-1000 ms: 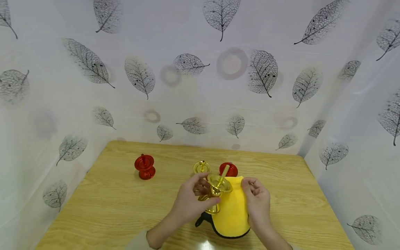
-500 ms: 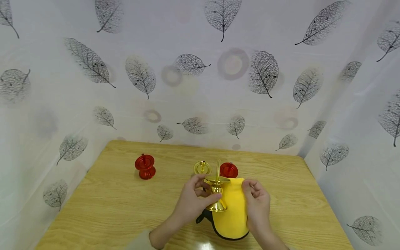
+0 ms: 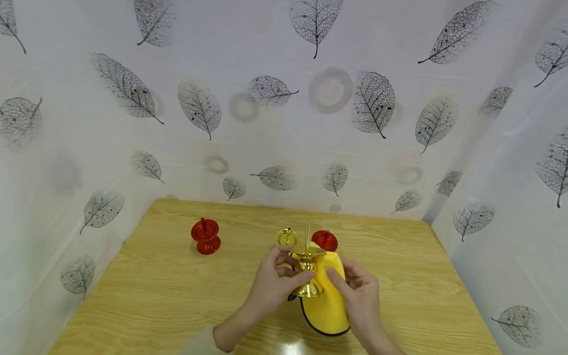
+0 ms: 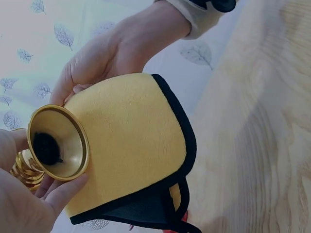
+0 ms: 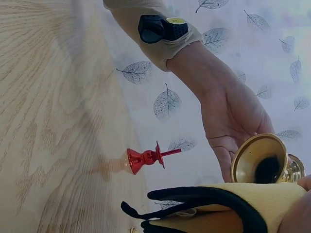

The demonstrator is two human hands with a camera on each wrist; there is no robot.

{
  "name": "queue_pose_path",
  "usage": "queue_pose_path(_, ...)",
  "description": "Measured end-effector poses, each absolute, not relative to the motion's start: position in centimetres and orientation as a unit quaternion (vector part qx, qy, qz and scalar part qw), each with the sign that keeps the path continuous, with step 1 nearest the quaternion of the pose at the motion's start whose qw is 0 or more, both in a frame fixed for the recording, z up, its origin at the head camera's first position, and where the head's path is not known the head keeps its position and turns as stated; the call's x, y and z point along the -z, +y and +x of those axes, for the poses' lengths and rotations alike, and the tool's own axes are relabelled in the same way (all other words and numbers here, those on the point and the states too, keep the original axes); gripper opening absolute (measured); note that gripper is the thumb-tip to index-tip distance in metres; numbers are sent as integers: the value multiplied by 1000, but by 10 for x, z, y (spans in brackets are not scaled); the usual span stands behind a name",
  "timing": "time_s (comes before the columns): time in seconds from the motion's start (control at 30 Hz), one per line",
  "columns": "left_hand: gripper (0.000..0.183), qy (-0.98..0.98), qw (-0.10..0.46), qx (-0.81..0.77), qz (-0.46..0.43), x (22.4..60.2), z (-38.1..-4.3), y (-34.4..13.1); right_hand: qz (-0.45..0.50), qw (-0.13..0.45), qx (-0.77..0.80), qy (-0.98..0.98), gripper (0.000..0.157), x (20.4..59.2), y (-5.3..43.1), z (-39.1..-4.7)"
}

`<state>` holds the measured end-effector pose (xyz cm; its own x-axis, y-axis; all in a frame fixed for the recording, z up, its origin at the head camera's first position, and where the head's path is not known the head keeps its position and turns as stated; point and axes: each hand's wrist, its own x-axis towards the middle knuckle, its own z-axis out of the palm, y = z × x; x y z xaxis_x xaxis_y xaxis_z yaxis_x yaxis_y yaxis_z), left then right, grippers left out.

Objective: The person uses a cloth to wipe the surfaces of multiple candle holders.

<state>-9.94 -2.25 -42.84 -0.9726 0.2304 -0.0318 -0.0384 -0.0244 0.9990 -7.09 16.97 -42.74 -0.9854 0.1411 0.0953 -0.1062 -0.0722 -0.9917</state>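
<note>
The scene was lit evenly and brightly from above; a white glare spot was seen on the wooden counter (image 3: 290, 347) at its near edge. Shadows were kept soft. The head view was bowed at its edges, and nearby skin was blurred in the wrist views.

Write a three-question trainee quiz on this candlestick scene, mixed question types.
1. True or false: the left hand grips the gold candlestick by its stem.
2. What does the right hand hold? A) red candlestick B) yellow cloth C) nothing
3. How many candlesticks stand on the table?

Key:
1. True.
2. B, the yellow cloth.
3. Three: the left red candlestick, the small gold candlestick and the red candlestick behind the cloth.
</note>
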Motion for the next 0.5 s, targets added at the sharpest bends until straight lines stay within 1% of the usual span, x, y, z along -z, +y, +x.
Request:
queue_pose_path(0.1, 68, 692, 95, -712, 77, 429, -100, -22, 1, 75, -723, -687, 29, 428, 170, -71)
queue_pose_path(0.3, 63, 694, 95, -709, 87, 430, -101, -22, 14, 47, -700, -713, 31, 430, 171, -73)
queue_pose_path(0.4, 63, 694, 94, -709, 85, 431, -101, -22, 24, 44, -687, -725, 30, 430, 172, -73)
queue_pose_path(0.5, 64, 696, 93, -708, 84, 432, -101, -21, 36, 54, -674, -736, 27, 429, 172, -73)
